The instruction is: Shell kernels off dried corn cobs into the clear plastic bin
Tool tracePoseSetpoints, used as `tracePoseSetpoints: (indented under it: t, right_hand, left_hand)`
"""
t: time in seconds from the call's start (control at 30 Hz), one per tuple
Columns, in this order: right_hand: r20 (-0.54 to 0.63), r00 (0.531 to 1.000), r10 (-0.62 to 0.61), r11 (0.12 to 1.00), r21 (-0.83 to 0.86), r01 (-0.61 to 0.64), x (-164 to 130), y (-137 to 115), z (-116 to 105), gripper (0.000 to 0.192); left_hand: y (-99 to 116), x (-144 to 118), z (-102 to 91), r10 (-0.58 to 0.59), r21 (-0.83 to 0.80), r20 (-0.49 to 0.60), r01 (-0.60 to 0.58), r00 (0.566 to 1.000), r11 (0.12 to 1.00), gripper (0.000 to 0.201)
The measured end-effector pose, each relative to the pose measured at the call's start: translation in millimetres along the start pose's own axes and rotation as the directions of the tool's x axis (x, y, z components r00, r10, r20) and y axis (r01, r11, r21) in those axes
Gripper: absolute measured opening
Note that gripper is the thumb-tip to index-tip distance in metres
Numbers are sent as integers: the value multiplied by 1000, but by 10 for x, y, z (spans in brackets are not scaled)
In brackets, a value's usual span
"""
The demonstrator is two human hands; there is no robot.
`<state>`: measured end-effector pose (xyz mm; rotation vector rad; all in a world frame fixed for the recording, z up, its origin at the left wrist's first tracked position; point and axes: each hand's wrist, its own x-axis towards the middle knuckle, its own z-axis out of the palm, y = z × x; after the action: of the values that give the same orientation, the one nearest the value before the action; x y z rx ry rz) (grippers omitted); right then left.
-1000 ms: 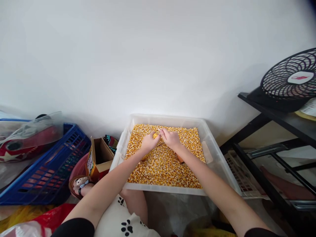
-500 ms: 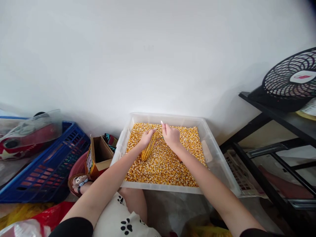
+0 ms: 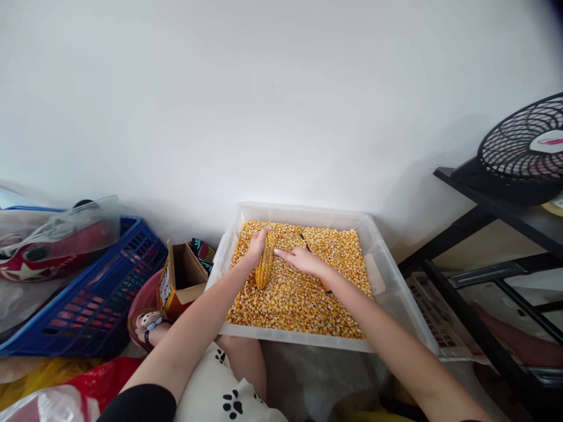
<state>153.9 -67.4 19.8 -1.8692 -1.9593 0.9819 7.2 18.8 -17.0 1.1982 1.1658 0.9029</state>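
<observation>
My left hand (image 3: 257, 247) is closed round the upper part of a yellow corn cob (image 3: 264, 271), which stands tilted over loose kernels. A pale brownish strip runs along the cob's face. From the right, my right hand (image 3: 299, 259) reaches to the cob with its fingers pressed together and its fingertips at that strip. Whatever it holds, if anything, is too small to make out. Under and beside the right hand lies a thin dark tool (image 3: 305, 242), with an orange part (image 3: 325, 286) showing past the wrist. Corn kernels (image 3: 290, 316) fill much of the translucent plastic tub (image 3: 398, 293).
To the left stand a blue crate (image 3: 88, 305) and an open cardboard box (image 3: 187, 272). A black fan (image 3: 528, 143) rests on a black metal rack (image 3: 484, 205) at right. The white wall (image 3: 281, 117) rises behind the tub.
My right hand has come down and turned from a raised fist, with its fingers now pointing left at the cob. The cob stands more upright in my left hand. The view shifted slightly.
</observation>
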Motion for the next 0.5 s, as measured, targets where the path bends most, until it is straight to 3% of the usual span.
tracePoseSetpoints:
  t: [0.07, 0.13, 0.33, 0.5]
  right_hand:
    - [72, 997, 27, 992, 121, -35, 16, 69, -13, 59]
    - [41, 999, 16, 990, 143, -21, 42, 93, -19, 49]
    - [-268, 954, -131, 991, -63, 118, 91, -1, 31, 36]
    - [-298, 934, -198, 963, -235, 129, 101, -2, 73, 35]
  left_hand:
    - [-33, 17, -19, -90, -108, 33, 93, 995, 990, 47]
    - [-46, 16, -27, -159, -204, 72, 170, 985, 964, 46]
    - [-29, -29, -25, -192, -269, 147, 226, 970, 936, 42]
    - [-42, -27, -13, -165, -253, 125, 192, 978, 948, 41]
